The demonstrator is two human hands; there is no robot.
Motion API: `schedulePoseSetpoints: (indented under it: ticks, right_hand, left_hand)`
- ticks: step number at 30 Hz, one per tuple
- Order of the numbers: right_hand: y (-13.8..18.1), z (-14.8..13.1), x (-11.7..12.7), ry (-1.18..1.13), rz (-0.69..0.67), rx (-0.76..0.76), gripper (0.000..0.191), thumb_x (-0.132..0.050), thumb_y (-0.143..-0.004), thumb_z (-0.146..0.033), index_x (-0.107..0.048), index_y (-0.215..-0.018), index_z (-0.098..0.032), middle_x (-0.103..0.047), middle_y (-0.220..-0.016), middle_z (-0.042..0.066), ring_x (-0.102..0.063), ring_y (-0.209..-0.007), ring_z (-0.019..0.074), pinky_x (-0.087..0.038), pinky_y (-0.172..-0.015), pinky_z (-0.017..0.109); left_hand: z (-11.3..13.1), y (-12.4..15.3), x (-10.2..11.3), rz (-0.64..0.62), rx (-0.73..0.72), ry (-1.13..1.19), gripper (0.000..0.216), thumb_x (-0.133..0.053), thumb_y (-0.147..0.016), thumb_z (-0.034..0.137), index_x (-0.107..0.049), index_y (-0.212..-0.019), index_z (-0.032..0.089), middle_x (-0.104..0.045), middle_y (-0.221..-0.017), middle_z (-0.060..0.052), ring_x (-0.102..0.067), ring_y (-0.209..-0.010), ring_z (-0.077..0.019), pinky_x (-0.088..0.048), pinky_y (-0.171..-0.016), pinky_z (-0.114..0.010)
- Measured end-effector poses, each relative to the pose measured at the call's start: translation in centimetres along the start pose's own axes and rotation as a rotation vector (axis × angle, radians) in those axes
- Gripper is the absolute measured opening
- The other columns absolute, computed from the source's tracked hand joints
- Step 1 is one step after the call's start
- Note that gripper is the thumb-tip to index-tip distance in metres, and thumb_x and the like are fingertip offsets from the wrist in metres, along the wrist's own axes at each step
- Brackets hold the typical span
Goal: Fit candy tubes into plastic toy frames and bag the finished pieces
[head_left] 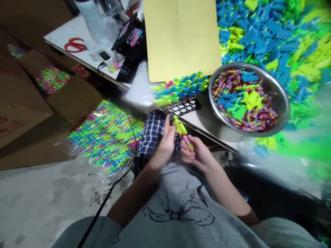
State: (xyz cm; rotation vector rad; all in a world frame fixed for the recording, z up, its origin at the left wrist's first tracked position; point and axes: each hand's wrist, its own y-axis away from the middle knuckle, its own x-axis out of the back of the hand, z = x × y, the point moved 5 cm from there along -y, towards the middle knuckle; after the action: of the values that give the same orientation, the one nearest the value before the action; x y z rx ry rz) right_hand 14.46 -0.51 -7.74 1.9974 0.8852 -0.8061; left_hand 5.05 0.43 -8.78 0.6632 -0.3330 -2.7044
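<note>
My left hand (pixel 165 143) and my right hand (pixel 198 153) meet over my lap, just below the table edge. Between them is a small yellow-green plastic toy piece (pixel 179 126) joined to a thin pink candy stick (pixel 188 143). The left fingers pinch the yellow piece from the left. The right fingers hold the stick from below. A steel bowl (pixel 280 100) on the table to the right holds pink sticks plus blue and yellow plastic pieces.
A black mesh rack (pixel 182 107) at the table edge carries a row of finished blue, green and pink toys (pixel 181 88). A yellow paper sheet (pixel 181 38), heaps of blue and green pieces (pixel 279 31), red scissors (pixel 74 44), cardboard boxes (pixel 23 103) and a bagged pile (pixel 108 136) surround me.
</note>
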Motion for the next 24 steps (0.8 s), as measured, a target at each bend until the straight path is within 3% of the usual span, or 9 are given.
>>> schedulePoseSetpoints:
  ticks: [3,5,7,10,13,16,20,24]
  right_hand:
    - [0.1,-0.6,0.8,0.105,0.043,0.122,0.028,-0.041,-0.085,-0.042,-0.049,-0.073,-0.018,-0.041,-0.051,-0.005,-0.033,-0.042,0.0076,-0.03,-0.043,0.019]
    - [0.3,-1.5,1.4,0.312,0.137,0.268,0.026,-0.045,-0.085,-0.041,-0.055,-0.081,-0.017,-0.055,-0.073,0.002,-0.046,-0.057,0.0096,-0.037,-0.052,0.021]
    - [0.4,-2.5,2.1,0.553,0.247,0.37,0.027,-0.048,-0.084,-0.041,-0.059,-0.085,-0.017,-0.056,-0.09,0.005,-0.05,-0.068,0.0114,-0.04,-0.059,0.023]
    - [0.0,-3.9,3.8,0.828,0.43,0.418,0.028,-0.048,-0.083,-0.041,-0.06,-0.091,-0.017,-0.058,-0.084,0.005,-0.051,-0.065,0.0136,-0.042,-0.058,0.025]
    - [-1.0,-6.1,5.7,1.133,0.626,0.577,0.022,-0.048,-0.081,-0.036,-0.06,-0.086,-0.017,-0.06,-0.079,0.007,-0.054,-0.07,0.0184,-0.045,-0.065,0.031]
    - [-2.2,-8.2,7.1,1.356,0.757,0.764,0.016,-0.047,-0.077,-0.024,-0.059,-0.087,-0.017,-0.06,-0.094,0.01,-0.056,-0.083,0.0219,-0.046,-0.075,0.035]
    - [-3.9,-10.3,8.8,1.418,0.881,0.855,0.023,-0.044,-0.075,-0.018,-0.058,-0.094,-0.016,-0.061,-0.096,0.012,-0.057,-0.089,0.0244,-0.045,-0.08,0.039]
    - [-5.3,-11.3,9.1,1.422,0.871,0.875,0.026,-0.043,-0.078,-0.021,-0.057,-0.1,-0.016,-0.062,-0.1,0.01,-0.057,-0.093,0.0237,-0.044,-0.082,0.037]
  left_hand:
    - [0.3,-1.1,3.4,0.04,-0.265,-0.498,0.042,-0.04,-0.084,0.023,-0.038,-0.126,0.024,-0.054,-0.106,-0.004,-0.05,-0.101,-0.0151,-0.034,-0.094,-0.031]
    - [-0.1,-1.9,6.2,0.061,-0.366,-0.904,0.028,-0.038,-0.08,0.015,-0.056,-0.1,0.021,-0.056,-0.101,-0.004,-0.05,-0.099,-0.0169,-0.035,-0.091,-0.031]
    - [-1.1,-2.6,9.0,0.042,-0.37,-0.992,0.022,-0.037,-0.073,0.008,-0.055,-0.068,0.019,-0.055,-0.074,-0.003,-0.051,-0.079,-0.0174,-0.039,-0.078,-0.031]
    - [-2.8,-3.6,11.6,0.007,-0.389,-1.064,0.02,-0.037,-0.065,0.007,-0.045,-0.052,0.02,-0.047,-0.057,0.0,-0.047,-0.062,-0.0159,-0.038,-0.063,-0.028]
    - [-4.0,-4.2,12.4,0.006,-0.428,-1.114,0.018,-0.036,-0.063,0.008,-0.043,-0.052,0.02,-0.047,-0.057,0.0,-0.046,-0.061,-0.0155,-0.036,-0.061,-0.027]
    - [-4.6,-4.6,12.3,0.018,-0.472,-1.157,0.019,-0.036,-0.065,0.008,-0.042,-0.051,0.02,-0.047,-0.055,0.0,-0.046,-0.061,-0.0157,-0.035,-0.06,-0.028]
    - [-4.8,-4.7,12.5,0.031,-0.528,-1.191,0.022,-0.034,-0.068,0.007,-0.043,-0.052,0.019,-0.048,-0.055,-0.001,-0.046,-0.061,-0.0156,-0.035,-0.06,-0.028]
    - [-5.1,-4.8,13.0,0.055,-0.567,-1.212,0.023,-0.034,-0.069,0.006,-0.043,-0.052,0.019,-0.047,-0.056,-0.001,-0.045,-0.061,-0.0152,-0.035,-0.062,-0.028]
